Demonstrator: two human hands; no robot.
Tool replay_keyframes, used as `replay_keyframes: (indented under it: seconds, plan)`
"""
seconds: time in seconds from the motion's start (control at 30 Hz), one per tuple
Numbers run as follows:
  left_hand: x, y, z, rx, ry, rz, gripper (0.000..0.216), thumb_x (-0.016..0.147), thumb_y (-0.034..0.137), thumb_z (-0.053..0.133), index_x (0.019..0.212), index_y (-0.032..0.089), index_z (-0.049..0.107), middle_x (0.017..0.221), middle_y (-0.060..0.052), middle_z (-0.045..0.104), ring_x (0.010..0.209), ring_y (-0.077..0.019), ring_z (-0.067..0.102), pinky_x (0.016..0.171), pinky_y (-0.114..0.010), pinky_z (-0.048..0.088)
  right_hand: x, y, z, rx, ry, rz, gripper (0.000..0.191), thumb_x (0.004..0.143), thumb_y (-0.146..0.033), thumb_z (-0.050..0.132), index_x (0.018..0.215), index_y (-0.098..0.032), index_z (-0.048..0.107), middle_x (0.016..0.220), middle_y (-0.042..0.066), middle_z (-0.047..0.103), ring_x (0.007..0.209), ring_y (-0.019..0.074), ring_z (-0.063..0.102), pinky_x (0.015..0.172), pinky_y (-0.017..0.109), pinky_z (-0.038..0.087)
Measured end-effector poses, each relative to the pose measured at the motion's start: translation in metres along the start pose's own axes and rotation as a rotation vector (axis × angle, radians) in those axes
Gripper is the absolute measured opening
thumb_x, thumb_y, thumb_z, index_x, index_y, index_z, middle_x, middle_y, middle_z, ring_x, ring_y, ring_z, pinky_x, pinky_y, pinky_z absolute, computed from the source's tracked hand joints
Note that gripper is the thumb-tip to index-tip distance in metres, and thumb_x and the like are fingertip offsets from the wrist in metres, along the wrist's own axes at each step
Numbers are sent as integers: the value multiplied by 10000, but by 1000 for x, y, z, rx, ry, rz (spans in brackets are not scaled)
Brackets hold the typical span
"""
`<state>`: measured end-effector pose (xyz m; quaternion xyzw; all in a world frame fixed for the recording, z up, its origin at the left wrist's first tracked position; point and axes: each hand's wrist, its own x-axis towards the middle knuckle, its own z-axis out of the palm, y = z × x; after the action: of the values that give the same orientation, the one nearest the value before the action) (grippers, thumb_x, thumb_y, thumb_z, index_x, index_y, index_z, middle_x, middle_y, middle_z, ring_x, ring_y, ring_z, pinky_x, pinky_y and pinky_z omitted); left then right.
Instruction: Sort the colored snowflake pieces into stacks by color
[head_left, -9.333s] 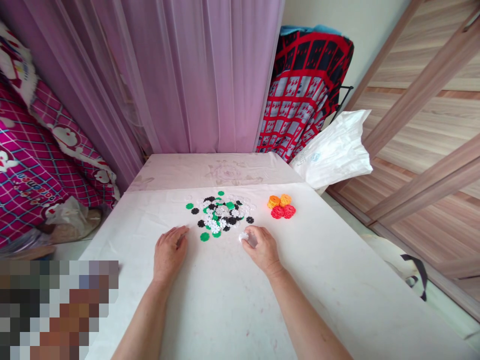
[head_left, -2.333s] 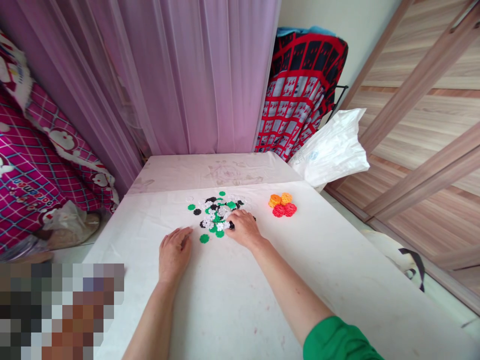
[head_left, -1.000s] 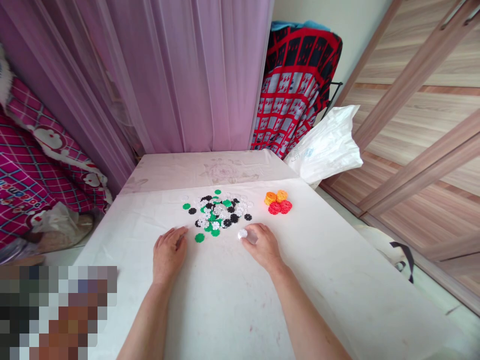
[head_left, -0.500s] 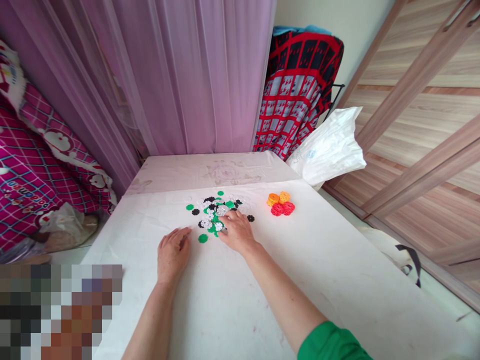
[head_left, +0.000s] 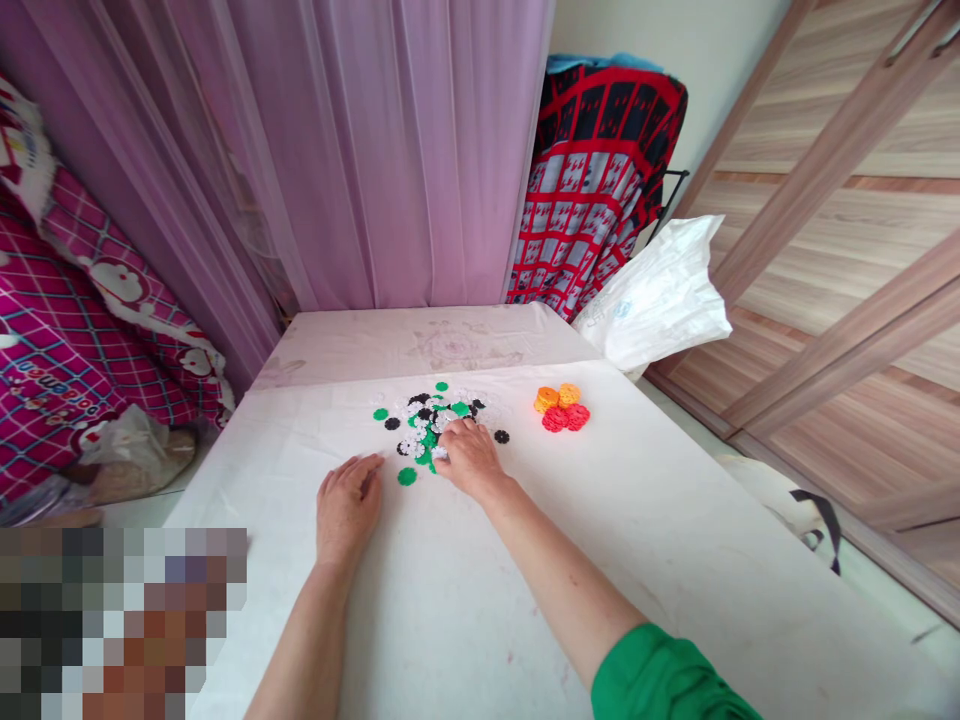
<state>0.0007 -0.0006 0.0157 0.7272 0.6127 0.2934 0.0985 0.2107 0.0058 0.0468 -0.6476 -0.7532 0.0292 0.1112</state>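
A loose pile of small flower-shaped plastic discs lies mid-table, with white discs (head_left: 412, 444), green discs (head_left: 406, 477) and black discs (head_left: 392, 424) mixed together. My right hand (head_left: 472, 457) reaches into the pile's near right side, its thumb and fingers closed around the edge of a white disc (head_left: 440, 453); the fingers partly cover it. To the left of the pile, my left hand (head_left: 349, 505) rests on the tabletop, fingers loosely stretched and holding nothing. Stacked orange discs (head_left: 547, 400) and red discs (head_left: 565, 417) sit in a cluster right of the pile.
A pale cloth covers the table (head_left: 637, 560). Beyond its far edge hangs a purple curtain (head_left: 405, 150). A white plastic bag (head_left: 660, 300) stands by the right rear corner, near a red patterned cloth (head_left: 570, 210). Wooden cabinet doors (head_left: 847, 240) are at the right.
My right hand has moved slightly left, covering more of the white disc at its thumb. My left hand stays almost where it was.
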Motion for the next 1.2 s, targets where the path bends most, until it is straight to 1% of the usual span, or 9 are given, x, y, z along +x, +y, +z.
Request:
replay_keyframes:
  seconds: [0.1,0.2,0.33,0.4,0.47,0.57,0.67,0.9,1.2]
  plan:
    - [0,0,0,-5,7,1,312,881,291,448,1053,265,707,1135,-37,728,1184,-252,601,1051,-443,424,2,0,-3,32,-5,25,203,798,-297,664,961,-182,701,1102,95,654,1087,258,520,928,381,392]
    - [0,-1,0,-14,0,-2,312,882,297,447,1055,266,704,1136,-23,728,1194,-248,596,1055,-430,422,-1,8,-11,109,52,66,184,777,-295,685,932,-196,695,1085,78,665,1072,251,546,926,377,400]
    - [0,0,-1,-8,-5,-10,327,888,299,427,1066,260,698,1154,-33,722,1203,-254,590,1060,-448,413,-20,38,-20,267,218,214,152,762,-274,693,898,-209,677,1065,56,672,1026,216,584,904,337,426]
    - [0,0,-1,-1,-6,-8,328,889,297,424,1065,259,697,1159,-41,720,1205,-258,588,1063,-457,408,-35,54,-20,323,294,276,133,757,-263,687,878,-212,665,1027,47,676,980,202,598,889,320,438]
    - [0,0,-1,3,-7,-4,331,891,297,419,1066,254,697,1159,-46,719,1207,-260,587,1065,-460,406,-50,63,-15,341,329,294,137,742,-253,689,870,-216,657,1010,40,675,957,198,601,886,318,442]
    - [0,0,-1,4,-8,8,337,896,301,416,1070,246,699,1158,-51,718,1204,-264,588,1066,-464,407,-67,66,-7,318,331,282,146,726,-238,689,867,-222,651,1003,36,671,956,201,597,888,326,439]
    - [0,-2,-1,10,-7,16,336,899,305,418,1074,249,699,1161,-49,717,1203,-264,588,1061,-462,412,-74,62,-1,292,327,263,127,728,-229,678,850,-224,642,988,32,671,951,199,590,877,321,435]
    - [1,-4,1,14,6,28,325,884,285,438,1060,250,709,1127,-41,729,1174,-257,606,1038,-454,440,-73,61,0,287,332,245,118,728,-225,678,837,-219,633,972,37,673,943,207,583,874,322,422]
    - [1,-5,2,18,-19,20,338,892,294,423,1088,254,695,1156,-27,719,1206,-255,586,1060,-449,420,-70,58,2,252,301,239,114,732,-242,693,823,-221,629,963,39,670,937,209,582,859,325,417]
